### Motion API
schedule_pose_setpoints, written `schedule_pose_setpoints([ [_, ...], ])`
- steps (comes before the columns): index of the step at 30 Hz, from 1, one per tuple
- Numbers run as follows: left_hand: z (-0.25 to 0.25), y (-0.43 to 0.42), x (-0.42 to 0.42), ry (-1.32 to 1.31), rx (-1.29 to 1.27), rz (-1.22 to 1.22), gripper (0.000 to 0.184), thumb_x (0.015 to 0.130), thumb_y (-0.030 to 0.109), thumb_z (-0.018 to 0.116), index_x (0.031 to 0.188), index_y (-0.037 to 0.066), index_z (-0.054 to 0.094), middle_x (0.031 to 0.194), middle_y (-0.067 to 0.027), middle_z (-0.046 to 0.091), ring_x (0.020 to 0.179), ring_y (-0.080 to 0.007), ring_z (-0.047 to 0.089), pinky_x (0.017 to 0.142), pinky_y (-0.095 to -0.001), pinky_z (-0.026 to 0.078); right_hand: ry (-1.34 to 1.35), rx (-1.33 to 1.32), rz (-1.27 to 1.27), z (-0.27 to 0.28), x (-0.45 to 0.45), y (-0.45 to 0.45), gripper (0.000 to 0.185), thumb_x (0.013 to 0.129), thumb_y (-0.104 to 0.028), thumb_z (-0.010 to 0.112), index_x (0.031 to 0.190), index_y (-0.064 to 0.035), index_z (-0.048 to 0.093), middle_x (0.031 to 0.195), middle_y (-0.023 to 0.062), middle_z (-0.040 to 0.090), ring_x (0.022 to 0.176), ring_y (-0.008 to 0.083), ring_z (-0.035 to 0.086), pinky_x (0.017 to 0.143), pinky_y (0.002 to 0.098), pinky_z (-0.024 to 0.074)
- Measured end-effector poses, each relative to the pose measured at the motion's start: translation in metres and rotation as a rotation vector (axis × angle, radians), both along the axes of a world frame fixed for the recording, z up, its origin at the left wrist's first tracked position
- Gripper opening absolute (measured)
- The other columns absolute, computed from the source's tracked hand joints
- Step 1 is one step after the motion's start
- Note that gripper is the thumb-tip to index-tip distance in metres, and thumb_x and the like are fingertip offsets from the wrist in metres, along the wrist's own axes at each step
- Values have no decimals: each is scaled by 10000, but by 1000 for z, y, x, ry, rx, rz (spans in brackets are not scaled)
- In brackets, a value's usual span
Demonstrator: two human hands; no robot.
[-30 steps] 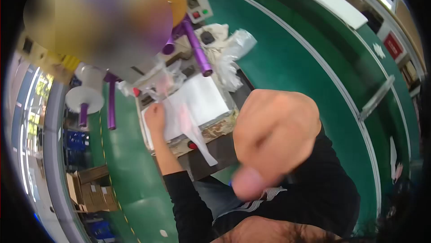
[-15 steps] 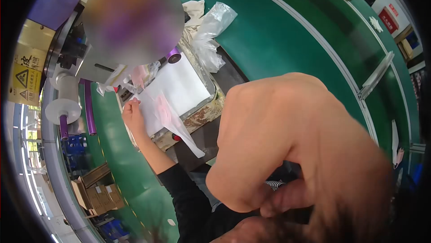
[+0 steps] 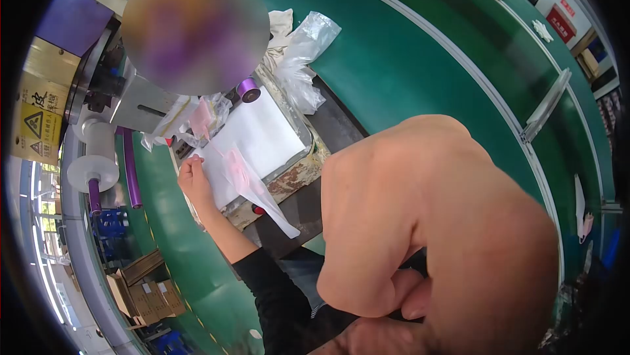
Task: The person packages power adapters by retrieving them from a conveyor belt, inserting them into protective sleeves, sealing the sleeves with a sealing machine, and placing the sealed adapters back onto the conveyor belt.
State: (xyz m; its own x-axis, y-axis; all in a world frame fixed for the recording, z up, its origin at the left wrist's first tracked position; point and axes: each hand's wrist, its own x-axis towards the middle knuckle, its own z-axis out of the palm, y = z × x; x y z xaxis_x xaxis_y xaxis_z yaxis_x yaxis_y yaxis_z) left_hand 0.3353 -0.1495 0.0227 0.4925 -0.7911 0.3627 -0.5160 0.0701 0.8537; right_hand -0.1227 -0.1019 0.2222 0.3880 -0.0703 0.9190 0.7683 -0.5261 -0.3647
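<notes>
My left hand (image 3: 195,176) rests at the left edge of a worn work plate (image 3: 308,174), its fingers curled together beside the white sheet (image 3: 269,128). Whatever may be between those fingertips is too small to make out. Just right of it lies a thin clear plastic bag (image 3: 279,217) with something pink inside, its end hanging over the plate's front edge. Very near the camera, my right hand (image 3: 407,210) is raised and fills the lower right, back of the hand showing. Its fingers bend inward and look closed; their inner side is hidden.
A purple roller end (image 3: 249,90) juts over the plate from a blurred area. Crumpled clear plastic (image 3: 305,60) and a cloth (image 3: 281,27) lie behind. A machine with a yellow warning label (image 3: 34,125) stands left. Green tabletop (image 3: 374,73) and cardboard boxes (image 3: 147,299) surround it.
The view has shifted slightly, so the table scene sits a little lower. My right hand has turned slightly near the camera. My left hand keeps its place on the plate's edge.
</notes>
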Motion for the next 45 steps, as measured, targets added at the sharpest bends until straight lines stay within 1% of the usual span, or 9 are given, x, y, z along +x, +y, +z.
schedule_pose_setpoints([
  [3, 2, 0, -1, 5, 8, -13, 237, 978, 199, 670, 815, 27, 670, 659, 93, 480, 611, -20, 344, 551, -228, 246, 8, -1, 9, 0, 2, -1, 57, 833, -19, 721, 858, 3, 675, 712, 92, 657, 507, 257, 593, 474, 331, 493],
  [6, 4, 3, -2, 99, 45, -25, 232, 979, 196, 672, 820, 26, 668, 656, 89, 487, 595, -17, 352, 538, -224, 250, 11, -4, 17, -3, 4, -3, 50, 835, -20, 718, 849, 1, 675, 709, 90, 657, 507, 254, 594, 475, 330, 496],
  [14, 0, 2, 1, 103, -6, -60, 220, 982, 190, 670, 825, 36, 671, 643, 82, 485, 571, -16, 362, 517, -225, 256, 4, 4, 19, 4, -5, -1, 45, 841, -23, 709, 824, -3, 673, 699, 84, 656, 504, 244, 597, 477, 326, 504],
  [22, 9, 8, -17, 92, 34, 51, 216, 988, 181, 661, 831, 33, 670, 641, 82, 485, 561, -14, 362, 512, -220, 254, 17, 20, -5, 6, -18, 8, 58, 847, -25, 701, 800, -8, 671, 689, 78, 656, 502, 234, 600, 479, 323, 512],
  [26, 3, 6, -7, 32, -8, -31, 215, 987, 179, 664, 835, 27, 671, 629, 84, 479, 555, -14, 361, 510, -221, 254, 28, 34, -14, 4, -19, 12, 70, 850, -26, 697, 787, -10, 670, 684, 75, 655, 501, 229, 601, 481, 322, 516],
  [35, 0, 4, -6, 16, -47, -39, 220, 985, 182, 669, 836, 21, 672, 608, 89, 455, 552, -13, 358, 510, -222, 249, 27, 29, 17, 0, -14, 15, 100, 856, -29, 687, 760, -15, 668, 672, 68, 654, 499, 218, 604, 483, 318, 524],
  [39, -3, 3, -3, 65, -23, -36, 212, 986, 176, 668, 840, 23, 672, 607, 89, 460, 552, -13, 359, 514, -219, 254, 29, 22, 42, 0, -13, 14, 114, 859, -30, 683, 747, -18, 667, 667, 65, 654, 498, 213, 605, 485, 316, 528],
  [43, -4, 3, -1, 18, -40, -32, 207, 989, 172, 662, 845, 23, 674, 619, 86, 477, 547, -13, 352, 510, -219, 252, 36, 14, 77, -1, -8, 11, 128, 862, -31, 679, 735, -20, 666, 662, 62, 654, 496, 208, 606, 486, 315, 532],
  [45, 4, 5, -6, 51, -1, -32, 209, 989, 167, 659, 842, 19, 668, 649, 73, 511, 569, -17, 375, 528, -218, 277, 42, 6, 99, -1, -6, 10, 136, 864, -31, 677, 729, -21, 666, 660, 60, 653, 496, 206, 607, 486, 314, 534],
])
